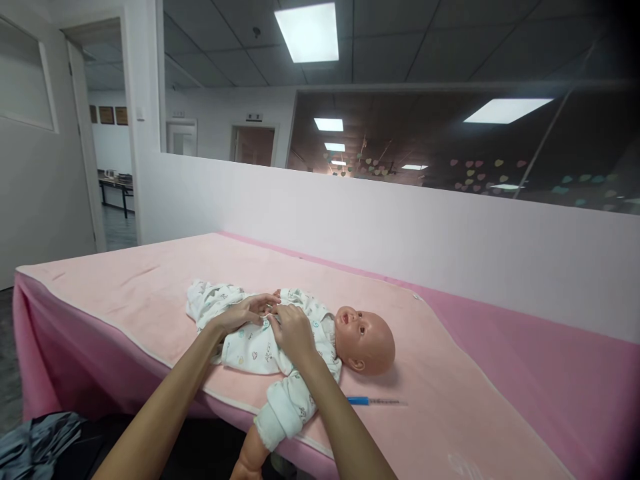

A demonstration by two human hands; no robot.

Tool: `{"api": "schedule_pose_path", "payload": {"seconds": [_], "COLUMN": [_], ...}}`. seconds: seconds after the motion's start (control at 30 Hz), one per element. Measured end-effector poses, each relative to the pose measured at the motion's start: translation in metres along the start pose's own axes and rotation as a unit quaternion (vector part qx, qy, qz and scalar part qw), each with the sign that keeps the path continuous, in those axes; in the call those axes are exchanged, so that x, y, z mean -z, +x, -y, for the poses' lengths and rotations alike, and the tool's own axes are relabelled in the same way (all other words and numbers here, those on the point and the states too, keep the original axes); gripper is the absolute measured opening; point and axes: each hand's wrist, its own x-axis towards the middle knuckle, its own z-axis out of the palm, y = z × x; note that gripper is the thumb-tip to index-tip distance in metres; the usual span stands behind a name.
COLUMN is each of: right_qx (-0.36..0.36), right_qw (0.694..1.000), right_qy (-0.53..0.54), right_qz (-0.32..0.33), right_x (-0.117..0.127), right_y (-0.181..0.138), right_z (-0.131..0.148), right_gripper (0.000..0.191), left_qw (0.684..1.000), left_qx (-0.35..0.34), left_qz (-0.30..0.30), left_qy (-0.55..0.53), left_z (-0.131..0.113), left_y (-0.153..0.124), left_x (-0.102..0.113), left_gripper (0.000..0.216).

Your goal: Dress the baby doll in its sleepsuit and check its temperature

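Doll (370, 343): lying on bench (465, 413), centre of frame
Printed outfit (250, 350): on doll, mid-frame
Left hand (247, 312): at outfit's front, grip unclear
Right hand (295, 333): beside it, can't tell whether grip pinches outfit

Doll's arm (251, 453), both forearms (167, 400) cut off; stick (370, 401) markings unreadable
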Motion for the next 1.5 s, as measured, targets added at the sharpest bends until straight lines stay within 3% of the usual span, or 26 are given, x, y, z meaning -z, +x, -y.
{"api": "schedule_pose_path", "payload": {"seconds": [0.33, 0.87, 1.4, 1.5], "right_qx": [0.001, 0.014, -0.003, 0.000], "right_qw": [1.000, 0.999, 0.999, 0.999], "right_qy": [0.022, 0.044, 0.032, 0.048], "right_qz": [0.002, 0.029, 0.016, 0.015], "right_x": [0.0058, 0.0102, 0.0078, 0.0098], "right_y": [0.0000, 0.0000, -0.0007, -0.0006], "right_z": [0.0034, 0.0038, 0.0031, 0.0024], "right_gripper": [0.012, 0.017, 0.014, 0.015], "left_qw": [0.998, 0.997, 0.995, 0.997], "left_qx": [-0.005, -0.010, -0.014, -0.027], "left_qz": [-0.058, -0.075, -0.097, -0.078], "left_qy": [0.010, -0.010, -0.008, -0.009], "left_z": [-0.0024, -0.0018, 0.0042, 0.0032], "left_y": [-0.0004, 0.0001, 0.0017, 0.0001], "left_x": [-0.0038, -0.0048, -0.0003, -0.0023], "left_gripper": [0.048, 0.042, 0.043, 0.046]}}
